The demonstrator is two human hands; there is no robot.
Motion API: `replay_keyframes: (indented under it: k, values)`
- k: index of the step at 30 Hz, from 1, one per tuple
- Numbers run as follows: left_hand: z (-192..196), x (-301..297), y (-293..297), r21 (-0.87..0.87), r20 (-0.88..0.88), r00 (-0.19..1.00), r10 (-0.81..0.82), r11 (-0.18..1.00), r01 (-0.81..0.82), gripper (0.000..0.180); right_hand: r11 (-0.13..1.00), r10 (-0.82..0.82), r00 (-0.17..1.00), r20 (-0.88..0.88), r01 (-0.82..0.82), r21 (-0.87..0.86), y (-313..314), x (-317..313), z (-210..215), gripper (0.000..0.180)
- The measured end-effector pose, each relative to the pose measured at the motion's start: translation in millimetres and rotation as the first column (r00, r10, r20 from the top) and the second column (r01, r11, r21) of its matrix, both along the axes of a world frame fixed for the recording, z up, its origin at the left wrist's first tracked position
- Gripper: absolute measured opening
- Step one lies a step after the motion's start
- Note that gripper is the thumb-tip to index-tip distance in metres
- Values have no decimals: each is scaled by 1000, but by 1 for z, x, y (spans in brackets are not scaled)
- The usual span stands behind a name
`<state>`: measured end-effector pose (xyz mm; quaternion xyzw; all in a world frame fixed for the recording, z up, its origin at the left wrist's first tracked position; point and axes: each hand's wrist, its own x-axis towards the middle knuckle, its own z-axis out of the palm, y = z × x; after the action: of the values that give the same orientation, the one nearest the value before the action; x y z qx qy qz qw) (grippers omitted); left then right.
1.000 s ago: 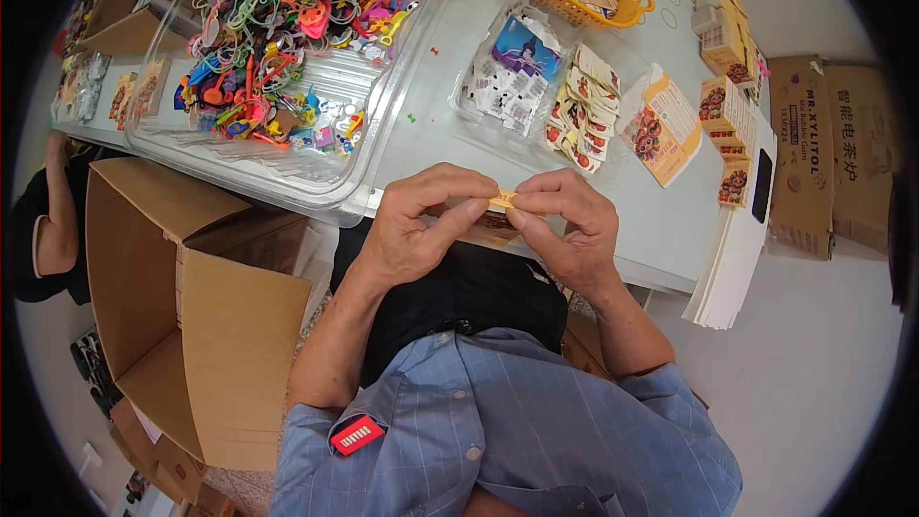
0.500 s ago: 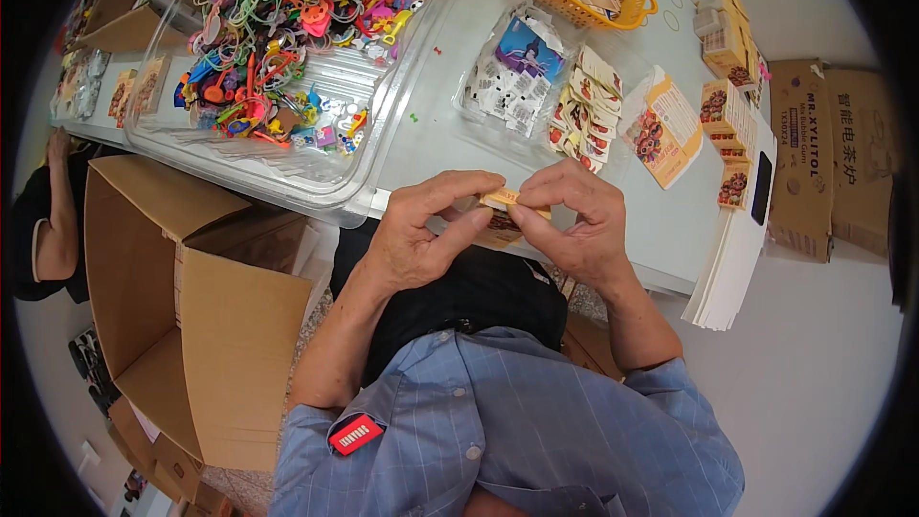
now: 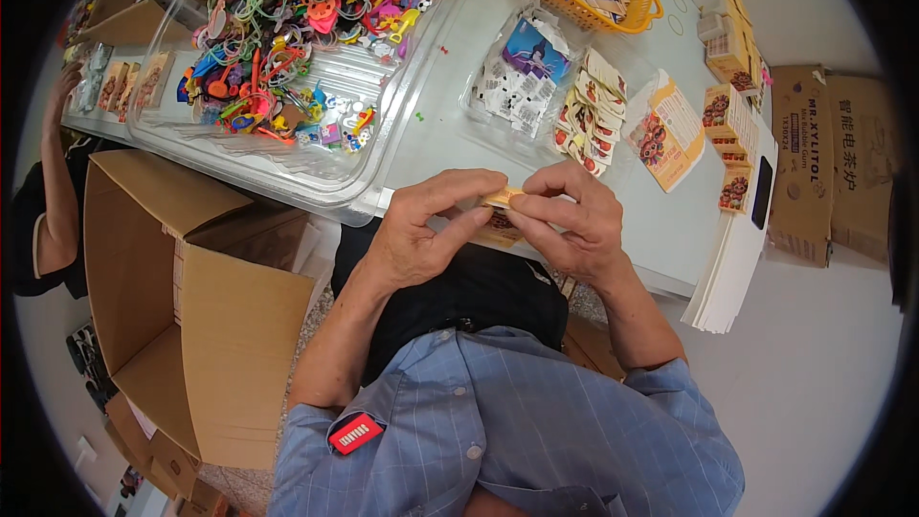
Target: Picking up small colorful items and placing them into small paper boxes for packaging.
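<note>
Between both hands, just over the table's front edge, is a small yellow-orange printed carton (image 3: 502,198), largely covered by my fingers. My left hand (image 3: 421,228) pinches its left side, thumb below and index finger along the top. At its right end, my right hand (image 3: 579,230) grips the upper edge between thumb and bent fingers. Beyond the hands lies a flat yellow-and-white printed card (image 3: 668,139). To its left a clear tray (image 3: 469,107) holds small white sachets (image 3: 517,96) and a pile of cards with red pictures (image 3: 592,115).
A big clear tub (image 3: 369,168) of colourful small toys stands at left. An open cardboard box (image 3: 239,354) is below it. At back is a yellow basket (image 3: 654,11) with cards. Small printed cartons (image 3: 732,187) line the right edge. Another person's arm (image 3: 59,182) shows far left.
My right thumb and fingers have shifted slightly along the carton's edge, while my left hand keeps its pinch. The other person's arm has moved up toward the table. The view has shifted slightly.
</note>
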<state>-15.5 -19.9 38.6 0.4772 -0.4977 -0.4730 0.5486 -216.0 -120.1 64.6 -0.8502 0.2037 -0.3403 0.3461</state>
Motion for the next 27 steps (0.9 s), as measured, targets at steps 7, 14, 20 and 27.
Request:
replay_keyframes:
  k: [7, 14, 20, 27]
  values:
    - [-10, 3, -5, -101, 38, 999, -14, 995, 18, 22, 999, 26, 999, 43, -28, 41, 7, -8, -23, 34]
    - [-12, 2, -3, -53, 33, 999, 8, 999, -6, 22, 988, 27, 999, 37, -33, 152, 15, -9, -22, 36]
    - [-6, -2, 11, -70, 44, 998, 40, 997, -37, 25, 997, -79, 995, 55, 77, 29, 23, -18, -25, 32]
    - [14, -1, 17, 256, 286, 939, 189, 930, -265, 36, 960, 90, 995, 51, -73, -271, 19, -13, 22, 21]
